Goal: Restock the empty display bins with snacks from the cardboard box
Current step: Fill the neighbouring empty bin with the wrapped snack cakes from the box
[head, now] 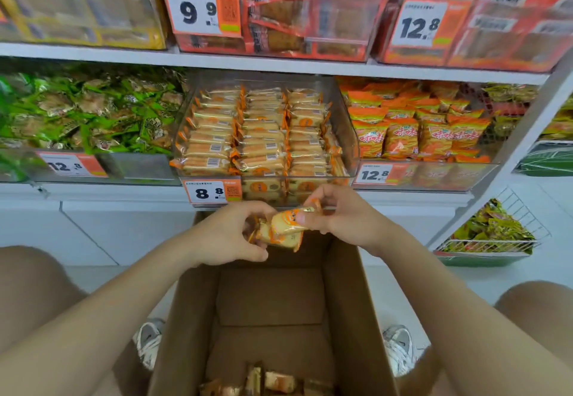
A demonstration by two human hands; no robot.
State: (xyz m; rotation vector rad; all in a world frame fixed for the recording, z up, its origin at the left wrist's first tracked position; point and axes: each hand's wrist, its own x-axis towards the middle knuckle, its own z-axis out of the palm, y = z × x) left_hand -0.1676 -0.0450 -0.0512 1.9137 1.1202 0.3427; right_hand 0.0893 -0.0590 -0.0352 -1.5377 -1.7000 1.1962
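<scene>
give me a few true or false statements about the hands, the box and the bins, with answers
1. The left hand and right hand both hold snack packets above the cardboard box. True.
2. The cardboard box is packed full. False: only a few loose packets lie at its bottom.
3. The price tag on the middle bin reads 8.8. True.
4. The middle bin is empty. False: rows of packets fill it.
5. The bin beside it on the left holds red packets. False: the left bin holds green packets.
</scene>
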